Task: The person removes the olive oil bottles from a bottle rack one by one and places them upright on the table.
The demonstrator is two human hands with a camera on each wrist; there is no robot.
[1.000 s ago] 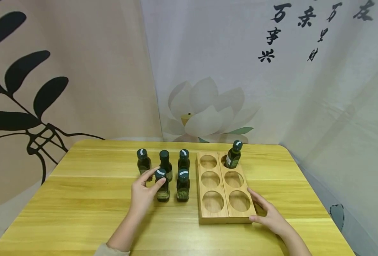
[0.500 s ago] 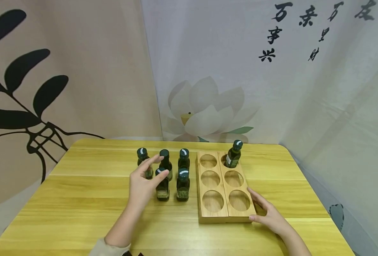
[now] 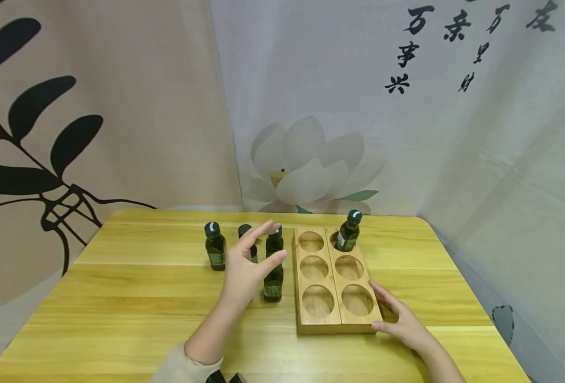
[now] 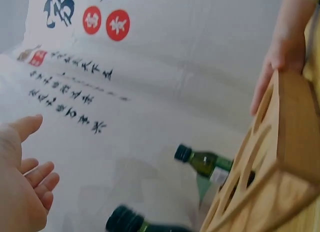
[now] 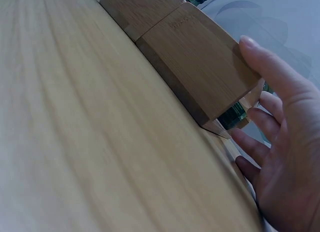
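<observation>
My left hand point(image 3: 244, 266) hovers with thumb and fingers spread around the caps of the nearer right bottle point(image 3: 273, 284) and the back right bottle point(image 3: 275, 243). Nothing is held between them. Small dark green bottles with dark caps stand in a cluster: a left one point(image 3: 215, 250), a back middle one point(image 3: 245, 230) partly covered, and a front one hidden behind the hand. My right hand point(image 3: 402, 323) rests against the near right corner of a wooden rack point(image 3: 337, 321), thumb at the front, fingers along the side. One bottle point(image 3: 348, 232) sits in the rack's far right hole.
The rack's other round holes show bare wood. All of it stands on a yellow wood-grain table point(image 3: 119, 303). Behind hangs a cloth backdrop point(image 3: 167, 106) with printed leaves, a lotus and characters; it also covers the right side.
My left hand has left the front left bottle's cap, lifted with fingers spreading, and shifted right toward the right-hand bottles. The right hand and rack have stayed in place.
</observation>
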